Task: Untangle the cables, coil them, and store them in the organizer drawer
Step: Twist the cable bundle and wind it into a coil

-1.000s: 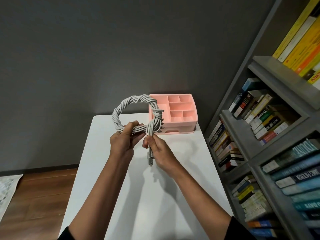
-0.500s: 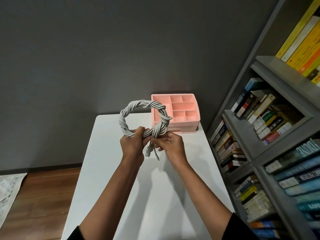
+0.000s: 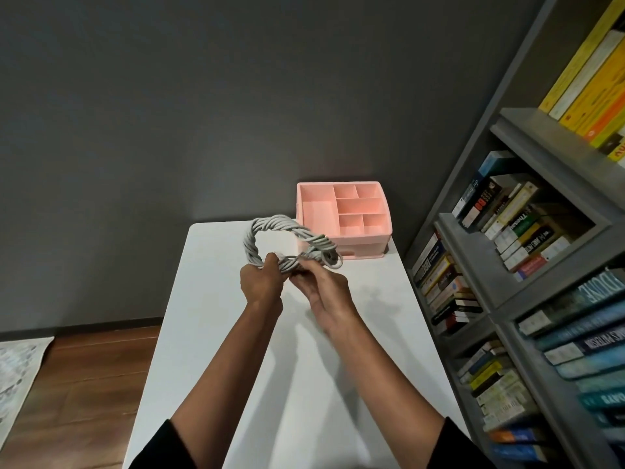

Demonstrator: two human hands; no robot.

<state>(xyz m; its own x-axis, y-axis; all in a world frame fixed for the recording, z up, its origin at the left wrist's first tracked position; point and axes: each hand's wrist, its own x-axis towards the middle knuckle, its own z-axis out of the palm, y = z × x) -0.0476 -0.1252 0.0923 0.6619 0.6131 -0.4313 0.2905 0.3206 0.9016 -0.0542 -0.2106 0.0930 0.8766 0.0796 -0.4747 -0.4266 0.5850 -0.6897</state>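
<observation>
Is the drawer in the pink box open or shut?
Shut. The drawer sits flush in the pink organizer; the cable coil is held in front of it.

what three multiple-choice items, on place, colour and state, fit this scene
1. Where is the organizer?
A) the table's far right corner
B) a chair
C) a windowsill
2. What colour is the cable?
A) black
B) grey
C) red
3. What state is the cable in?
A) lying loose on the table
B) coiled, gripped by the left hand and right hand
C) inside the organizer

Answers: 1 A, it stands on the white top's far right end; 2 B, its strands are light grey; 3 B, both hands hold the ring above the table.
</observation>
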